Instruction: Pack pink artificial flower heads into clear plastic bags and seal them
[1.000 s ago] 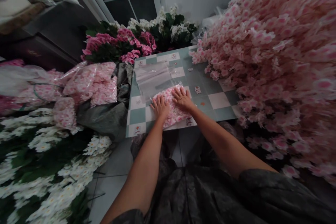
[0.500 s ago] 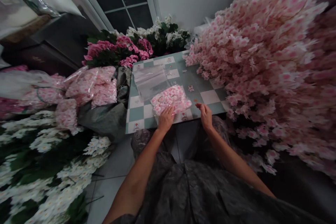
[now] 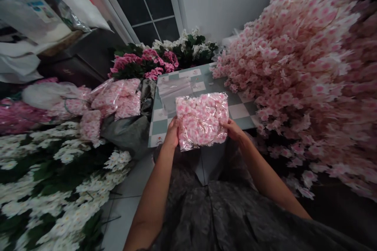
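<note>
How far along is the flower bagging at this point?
Done: filled bags of pink blossoms lie piled at left. In hand: the left hand and right hand hold up a filled clear bag. Left: a huge heap of pink blossoms remains at right, and a flat clear bag waits on the checkered table.

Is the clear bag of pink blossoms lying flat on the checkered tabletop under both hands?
No: the head view shows the clear bag of pink blossoms held up above the checkered tabletop, supported at its lower edges by the left hand and right hand.

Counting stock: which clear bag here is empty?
The flat bag on the checkered table; the held bag and the piled bags at left are stuffed with pink blossoms.
</note>
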Motion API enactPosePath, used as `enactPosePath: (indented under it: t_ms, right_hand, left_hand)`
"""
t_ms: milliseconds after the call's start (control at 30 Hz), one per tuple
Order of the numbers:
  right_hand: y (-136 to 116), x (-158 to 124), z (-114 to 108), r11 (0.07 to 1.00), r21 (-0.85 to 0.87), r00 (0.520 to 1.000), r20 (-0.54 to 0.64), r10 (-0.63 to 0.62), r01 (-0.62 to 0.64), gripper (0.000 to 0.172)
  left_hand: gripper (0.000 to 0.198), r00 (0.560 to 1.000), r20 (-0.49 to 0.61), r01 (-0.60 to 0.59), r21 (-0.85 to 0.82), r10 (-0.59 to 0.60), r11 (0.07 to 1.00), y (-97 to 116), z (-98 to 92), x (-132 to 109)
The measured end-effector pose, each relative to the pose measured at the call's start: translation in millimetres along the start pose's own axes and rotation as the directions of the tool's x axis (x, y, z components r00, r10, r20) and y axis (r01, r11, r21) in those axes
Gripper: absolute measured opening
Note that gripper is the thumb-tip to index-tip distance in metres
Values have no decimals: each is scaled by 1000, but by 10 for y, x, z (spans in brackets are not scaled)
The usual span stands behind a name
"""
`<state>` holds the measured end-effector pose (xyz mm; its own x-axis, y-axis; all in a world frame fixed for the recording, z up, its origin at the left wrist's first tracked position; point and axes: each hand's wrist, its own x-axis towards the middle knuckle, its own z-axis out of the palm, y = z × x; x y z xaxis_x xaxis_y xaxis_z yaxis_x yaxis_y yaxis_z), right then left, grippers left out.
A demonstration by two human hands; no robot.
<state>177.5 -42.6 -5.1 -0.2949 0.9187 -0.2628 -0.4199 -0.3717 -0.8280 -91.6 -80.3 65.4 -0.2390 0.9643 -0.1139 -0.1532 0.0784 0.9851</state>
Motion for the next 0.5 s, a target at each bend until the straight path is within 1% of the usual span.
enactPosePath:
  t_ms: [67, 133, 200, 233, 300, 400, 433, 500]
  right_hand:
    - [12, -43, -26, 999, 29, 999, 11, 32, -32, 58]
    - [26, -65, -52, 998, 36, 998, 23, 52, -53, 57]
    - [41, -73, -78, 998, 26, 998, 7, 57, -58, 55]
    - [49, -74, -92, 998, 21, 998, -7, 54, -54, 55]
    - [65, -72, -121, 999, 17, 998, -22, 52, -52, 55]
    - [93, -66, -148, 996, 33, 997, 23, 79, -79, 57]
    - [103, -63, -149, 995, 43, 996, 32, 84, -86, 56]
    - [123, -55, -142, 996, 56, 998, 13, 69, -70, 54]
  left_hand:
    - [60, 1000, -26, 10, -33, -11, 999, 14, -3, 86]
    - [58, 996, -85, 35, -55, -40, 998, 34, 21, 144]
    - [56, 989, -137, 48, -79, -59, 996, 57, 57, 170]
    - [56, 987, -144, 54, -93, -67, 994, 71, 74, 174]
    - [58, 988, -123, 73, -134, -90, 988, 101, 98, 176]
    - [59, 987, -93, 110, -204, -131, 973, 135, 108, 189]
    - [57, 985, -100, 116, -221, -141, 968, 137, 107, 198]
    - [54, 980, -130, 114, -240, -148, 964, 124, 101, 214]
